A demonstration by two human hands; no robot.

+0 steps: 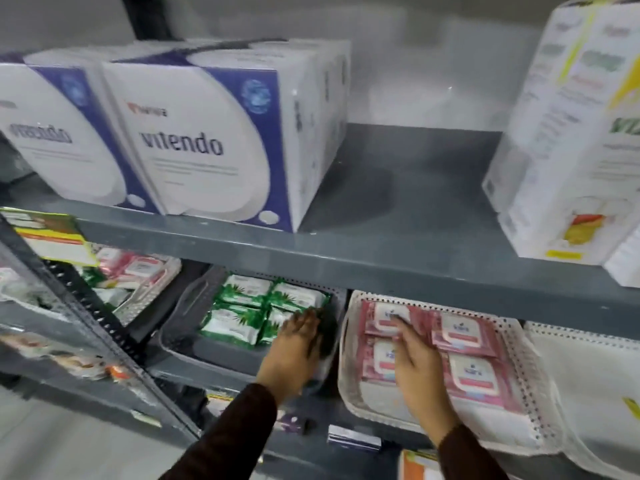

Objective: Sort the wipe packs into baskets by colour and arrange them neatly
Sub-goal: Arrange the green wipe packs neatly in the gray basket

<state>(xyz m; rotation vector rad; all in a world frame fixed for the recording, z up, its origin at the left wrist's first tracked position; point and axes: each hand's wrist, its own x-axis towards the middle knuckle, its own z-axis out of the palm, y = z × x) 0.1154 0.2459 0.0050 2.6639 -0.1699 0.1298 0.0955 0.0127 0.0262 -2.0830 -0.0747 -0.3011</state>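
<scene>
I'm standing at a grey metal shelving rack [346, 265] against a pale wall, with big white-and-blue boxes [194, 133] on the upper shelf and taller white cartons [568, 133] to the right of them. Everything I'm working on sits on the shelf below.

The white basket [349, 344] on the right holds the pink wipe packs [464, 337], four of them as far as I can count, lying flat in two rows. Beside it, the grey basket [183, 323] holds the green wipe packs [242, 306], also flat and roughly squared up, pushed toward the back with bare floor left at the front. Further left, a third basket [152, 292] appears to have pink and green packs mixed together, though the blur there makes that hard to be sure of.

My right hand [415, 362] lies open and flat on the left pink packs, fingers spread, pressing rather than gripping. My left hand [298, 344] is at the right edge of the green packs, fingers extended and loose, holding nothing that I can see.

I'd judge the two front baskets sorted and nearly tidy; the mixed basket on the left looks like what remains.
</scene>
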